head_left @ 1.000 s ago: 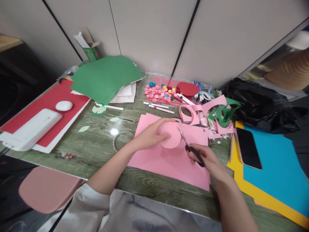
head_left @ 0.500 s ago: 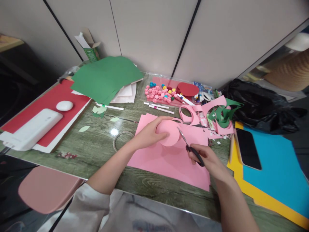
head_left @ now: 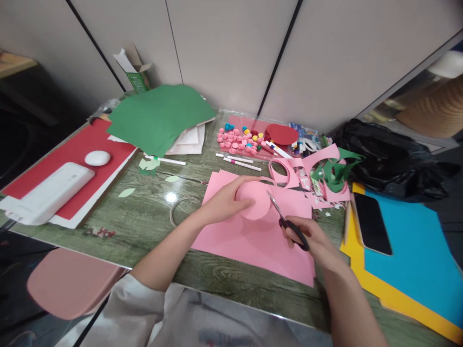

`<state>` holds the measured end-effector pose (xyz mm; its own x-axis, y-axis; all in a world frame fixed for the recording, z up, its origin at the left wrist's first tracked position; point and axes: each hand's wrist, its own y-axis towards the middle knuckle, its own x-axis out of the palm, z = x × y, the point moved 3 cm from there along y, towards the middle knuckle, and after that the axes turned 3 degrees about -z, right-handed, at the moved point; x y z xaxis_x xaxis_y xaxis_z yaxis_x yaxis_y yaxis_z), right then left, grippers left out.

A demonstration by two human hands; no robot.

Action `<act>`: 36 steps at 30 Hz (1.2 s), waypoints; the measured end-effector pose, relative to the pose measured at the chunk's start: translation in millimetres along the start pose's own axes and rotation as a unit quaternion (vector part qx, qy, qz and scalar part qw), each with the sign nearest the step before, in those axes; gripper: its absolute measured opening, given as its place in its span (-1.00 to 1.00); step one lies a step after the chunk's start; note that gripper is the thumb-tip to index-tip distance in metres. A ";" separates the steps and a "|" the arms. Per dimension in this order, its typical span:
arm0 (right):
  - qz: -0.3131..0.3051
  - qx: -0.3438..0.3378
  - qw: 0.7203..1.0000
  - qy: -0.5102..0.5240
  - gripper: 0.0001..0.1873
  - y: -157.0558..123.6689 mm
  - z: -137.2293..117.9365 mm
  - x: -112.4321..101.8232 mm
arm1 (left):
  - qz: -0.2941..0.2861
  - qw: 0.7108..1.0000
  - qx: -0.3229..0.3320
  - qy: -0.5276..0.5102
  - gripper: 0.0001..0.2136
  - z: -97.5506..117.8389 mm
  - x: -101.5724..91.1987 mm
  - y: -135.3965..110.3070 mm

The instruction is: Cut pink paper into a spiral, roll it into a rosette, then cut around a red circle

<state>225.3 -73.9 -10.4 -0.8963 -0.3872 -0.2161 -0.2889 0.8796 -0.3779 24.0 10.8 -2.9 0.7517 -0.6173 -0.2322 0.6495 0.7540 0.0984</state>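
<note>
My left hand [head_left: 231, 200] pinches a round pink paper piece [head_left: 257, 202] by its left side, thumb on top and fingers behind. A thin pink strip curls off along its upper edge. My right hand [head_left: 307, 238] is closed round the black handles of a pair of scissors [head_left: 277, 207]; the blades point up and left and meet the right edge of the round piece. Beneath both hands lie pink paper sheets [head_left: 249, 250], stacked slightly askew. Part of the round piece is hidden by my left fingers.
Pink and green paper scraps [head_left: 329, 173] pile up behind my right hand, near a black plastic bag [head_left: 383, 164]. A phone [head_left: 372, 224] rests on blue paper [head_left: 415, 250] at the right. Further back are white markers [head_left: 242, 164], small paper roses [head_left: 235, 140] and green sheets [head_left: 159, 115].
The round pink piece has shifted very slightly to the right with my left hand. The scissors have moved barely, and the strip above the piece sits a little differently.
</note>
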 end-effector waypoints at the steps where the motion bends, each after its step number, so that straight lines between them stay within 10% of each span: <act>1: -0.002 -0.002 1.000 0.004 -0.62 0.2 0.0 0.5 | -0.007 1.000 0.002 -0.002 -0.51 0.8 0.9 -0.1; 36: -0.010 -0.005 1.000 -0.022 -0.66 -1.1 2.9 -2.3 | 0.018 1.000 0.001 0.012 -0.49 -0.5 -5.2 -0.4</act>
<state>228.6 -74.8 -12.2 -0.8750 -0.4161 -0.2476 -0.3102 0.8744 -0.3731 19.8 13.8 -2.2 0.7712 -0.5849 -0.2512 0.6229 0.7747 0.1088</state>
